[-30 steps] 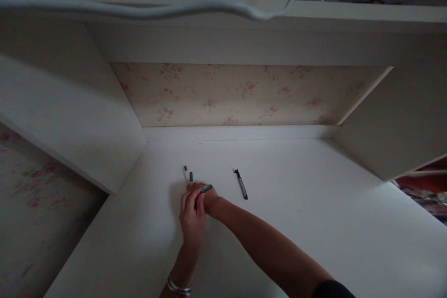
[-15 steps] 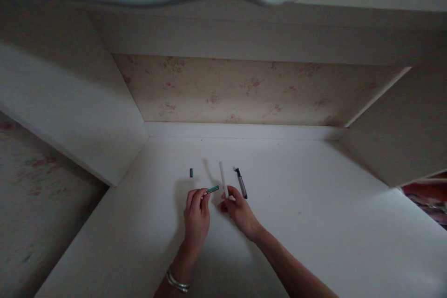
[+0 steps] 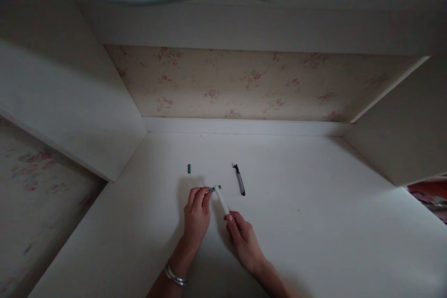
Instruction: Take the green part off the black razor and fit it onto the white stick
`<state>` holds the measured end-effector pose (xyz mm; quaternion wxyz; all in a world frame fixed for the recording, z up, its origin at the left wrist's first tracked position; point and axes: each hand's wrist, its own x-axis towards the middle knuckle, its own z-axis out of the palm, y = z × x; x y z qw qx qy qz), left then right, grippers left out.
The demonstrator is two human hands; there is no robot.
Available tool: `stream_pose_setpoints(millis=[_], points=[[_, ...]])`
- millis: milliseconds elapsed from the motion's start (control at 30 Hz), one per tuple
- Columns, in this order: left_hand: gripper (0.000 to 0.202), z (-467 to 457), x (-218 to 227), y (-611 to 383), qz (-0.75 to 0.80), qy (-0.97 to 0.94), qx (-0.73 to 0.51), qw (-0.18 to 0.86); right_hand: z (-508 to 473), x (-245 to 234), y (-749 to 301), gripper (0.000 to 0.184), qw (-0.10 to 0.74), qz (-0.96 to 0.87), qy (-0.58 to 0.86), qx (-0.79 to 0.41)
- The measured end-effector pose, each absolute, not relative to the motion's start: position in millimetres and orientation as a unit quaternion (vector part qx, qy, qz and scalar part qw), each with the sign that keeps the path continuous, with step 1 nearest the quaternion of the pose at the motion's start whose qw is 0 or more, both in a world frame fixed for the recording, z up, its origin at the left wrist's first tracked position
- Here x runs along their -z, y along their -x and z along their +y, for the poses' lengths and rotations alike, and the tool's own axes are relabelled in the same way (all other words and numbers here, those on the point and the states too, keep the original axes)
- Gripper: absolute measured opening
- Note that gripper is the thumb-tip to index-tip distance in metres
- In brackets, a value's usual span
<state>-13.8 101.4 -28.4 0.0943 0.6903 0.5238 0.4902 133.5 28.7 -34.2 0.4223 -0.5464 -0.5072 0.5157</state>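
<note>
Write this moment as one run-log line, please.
left hand: pinches green piece | right hand: holds white tube, tip at green piece | desk: black pen, small green cap

Dim white desk (image 3: 314, 223) alcove (floral wallpaper (image 3: 244, 84) behind)

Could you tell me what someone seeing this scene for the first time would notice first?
Near the front middle of the white desk, the left hand pinches a small green piece against the tip of a white tube held by the right hand. Just behind lie a black pen and, to its left, a small dark cap.
</note>
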Motion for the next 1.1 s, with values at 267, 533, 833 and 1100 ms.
stream_pose_setpoints(millis=[267, 533, 833, 1100], points=[[0.016, 101.7, 32.0, 12.4, 0.519, -0.699, -0.484, 0.087, 29.8, 32.5, -126.2, 0.041, 0.413, -0.556, 0.555, -0.460], [0.017, 101.8, 28.9, 11.3, 0.520, -0.699, -0.484, 0.079, 31.7, 32.9, -124.8, 0.043, 0.428, -0.539, 0.576, -0.440], [0.016, 101.0, 29.6, 11.0, 0.515, -0.698, -0.489, 0.096, 32.7, 32.7, -127.2, 0.043, 0.441, -0.512, 0.583, -0.451], [0.014, 101.5, 29.7, 11.5, 0.507, -0.706, -0.486, 0.087, 31.8, 35.1, -127.4, 0.041, 0.449, -0.506, 0.565, -0.473]])
